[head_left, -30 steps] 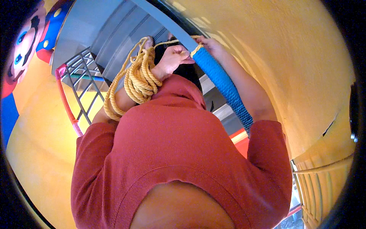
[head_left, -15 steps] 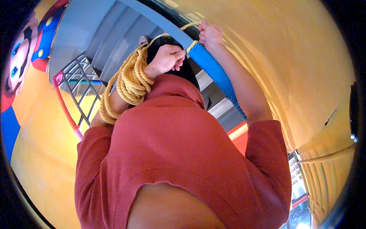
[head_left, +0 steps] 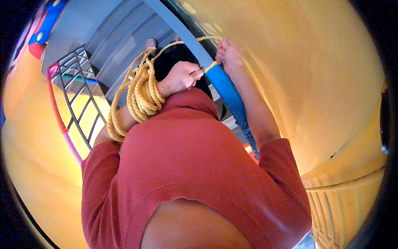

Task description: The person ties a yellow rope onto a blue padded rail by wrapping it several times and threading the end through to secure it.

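A slanting grey-blue handrail [head_left: 176,25] runs between my hands, its lower stretch covered in tightly wound blue rope [head_left: 227,89]. At the top edge of that winding, a short turn of yellow rope [head_left: 211,66] lies against the rail. My left hand [head_left: 182,77] is closed, thumb and forefinger pinched at the rail's left side beside this turn. Around my left forearm hangs a thick coil of yellow rope [head_left: 143,93]. One strand leads from the coil, passes behind the rail and reaches my right hand [head_left: 230,54], which is closed on it at the rail's right side.
Grey stair treads [head_left: 128,37] lie beyond the rail, with a brown shoe [head_left: 151,43] on them. To the left stands a dark metal lattice railing [head_left: 81,89] with a pink-and-red wrapped edge [head_left: 58,101]. A yellow wall [head_left: 306,70] rises close on the right.
The view has shifted, so hands and rail sit lower in the picture and the cartoon figure at left has mostly left it. Both hands keep nearly the same places on the rail.
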Demonstrator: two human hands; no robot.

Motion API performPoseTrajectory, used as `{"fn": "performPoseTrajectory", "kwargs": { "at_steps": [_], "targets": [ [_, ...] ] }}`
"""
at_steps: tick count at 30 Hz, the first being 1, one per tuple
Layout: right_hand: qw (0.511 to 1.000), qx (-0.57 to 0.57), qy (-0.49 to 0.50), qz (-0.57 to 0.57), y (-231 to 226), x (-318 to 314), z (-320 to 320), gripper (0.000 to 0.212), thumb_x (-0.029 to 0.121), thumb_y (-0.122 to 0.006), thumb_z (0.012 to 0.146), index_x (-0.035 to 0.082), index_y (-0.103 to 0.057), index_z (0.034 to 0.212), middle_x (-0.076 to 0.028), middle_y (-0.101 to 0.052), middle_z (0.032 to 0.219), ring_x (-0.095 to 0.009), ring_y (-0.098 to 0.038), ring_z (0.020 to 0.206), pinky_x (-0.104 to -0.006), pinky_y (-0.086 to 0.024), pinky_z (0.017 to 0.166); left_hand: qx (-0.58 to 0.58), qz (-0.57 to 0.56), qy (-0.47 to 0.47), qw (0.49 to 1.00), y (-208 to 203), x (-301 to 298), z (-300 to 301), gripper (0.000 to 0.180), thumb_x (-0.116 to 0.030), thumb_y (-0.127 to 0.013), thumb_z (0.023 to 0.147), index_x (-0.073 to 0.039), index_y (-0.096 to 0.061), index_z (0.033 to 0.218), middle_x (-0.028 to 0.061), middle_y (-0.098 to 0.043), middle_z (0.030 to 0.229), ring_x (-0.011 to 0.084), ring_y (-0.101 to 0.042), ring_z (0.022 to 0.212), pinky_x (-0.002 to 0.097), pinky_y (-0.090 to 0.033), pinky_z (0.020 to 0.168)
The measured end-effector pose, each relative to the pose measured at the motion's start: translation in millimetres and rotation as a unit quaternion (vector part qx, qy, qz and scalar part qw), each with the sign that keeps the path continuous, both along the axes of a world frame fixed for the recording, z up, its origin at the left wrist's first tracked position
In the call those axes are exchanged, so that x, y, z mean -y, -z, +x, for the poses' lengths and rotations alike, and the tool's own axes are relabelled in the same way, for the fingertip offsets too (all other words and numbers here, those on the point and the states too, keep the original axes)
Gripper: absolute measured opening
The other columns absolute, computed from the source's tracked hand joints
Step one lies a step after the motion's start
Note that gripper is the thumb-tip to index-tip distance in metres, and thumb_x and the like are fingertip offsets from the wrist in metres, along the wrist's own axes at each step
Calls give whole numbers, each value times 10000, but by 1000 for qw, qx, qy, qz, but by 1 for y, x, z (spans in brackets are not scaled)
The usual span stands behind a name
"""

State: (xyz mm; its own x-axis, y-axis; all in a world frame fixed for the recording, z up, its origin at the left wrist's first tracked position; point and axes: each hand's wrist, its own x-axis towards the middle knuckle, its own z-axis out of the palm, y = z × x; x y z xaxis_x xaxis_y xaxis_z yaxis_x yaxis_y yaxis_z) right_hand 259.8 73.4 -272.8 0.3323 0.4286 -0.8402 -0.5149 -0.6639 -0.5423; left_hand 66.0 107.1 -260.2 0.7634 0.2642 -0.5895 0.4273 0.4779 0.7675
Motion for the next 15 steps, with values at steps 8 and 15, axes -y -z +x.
{"fn": "performPoseTrajectory", "kwargs": {
  "at_steps": [8, 15],
  "targets": [
    [983, 95, -132, 86, -26, -2, -10, 332, 259, -422, 962, 56, -540, 726, -37, -527, 623, -126, -480, 587, -257, -394, 575, -33, 40, -3, 999, -9, -2, -2, 299, -206, -541, 862, 6, -572, 655, 70, -553, 530, 158, -536, 420, 309, -426, 429],
    [950, 160, -222, 152, -13, 3, -6, 348, 228, -399, 968, 45, -551, 714, -28, -542, 657, -108, -476, 625, -251, -389, 593, -67, 121, 40, 990, -17, -6, -1, 306, -225, -520, 886, -11, -573, 673, 47, -541, 539, 135, -496, 413, 292, -397, 409]
  ]
}}
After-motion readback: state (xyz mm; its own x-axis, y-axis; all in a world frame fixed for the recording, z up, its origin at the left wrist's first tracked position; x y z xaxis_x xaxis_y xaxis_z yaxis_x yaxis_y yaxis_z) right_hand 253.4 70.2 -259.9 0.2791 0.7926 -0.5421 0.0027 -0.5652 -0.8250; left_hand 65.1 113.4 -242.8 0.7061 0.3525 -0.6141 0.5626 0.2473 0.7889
